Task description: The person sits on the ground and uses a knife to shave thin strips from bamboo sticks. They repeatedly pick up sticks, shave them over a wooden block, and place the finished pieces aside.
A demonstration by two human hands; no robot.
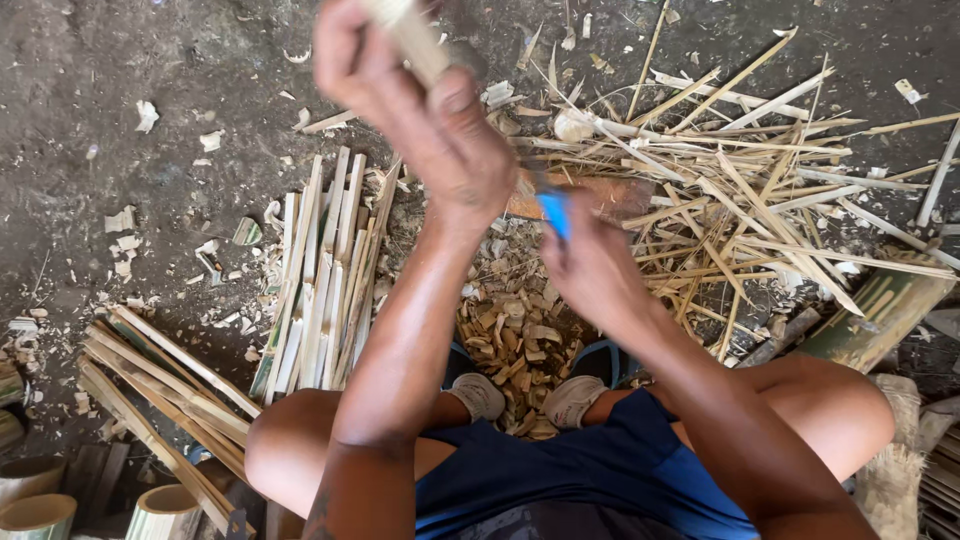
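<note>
At the top centre of the frame the left hand [420, 110] is raised close to the camera, its fingers clenched around a pale bamboo stick [408, 32] that runs up out of the top edge. Just right of and below it, in the middle of the frame, the right hand [590, 265] is wrapped around a blue tool handle [553, 212]; the blade itself is hidden behind the left wrist, so its kind cannot be told.

Below the hands, between the person's two feet in grey shoes [478, 395], lies a heap of short bamboo offcuts [510, 335]. Left of centre a neat row of flat split bamboo slats [320, 280] lies on the dark dirt floor [120, 60], and a second bundle of longer slats [160, 390] slants across the lower left. The upper right is filled with a loose tangle of thin bamboo splinters [740, 170], with a reddish block [610, 195] partly buried at its left edge. Cut bamboo tube sections [38, 515] stand in the lower left corner. The left forearm blocks much of the view of the work.
</note>
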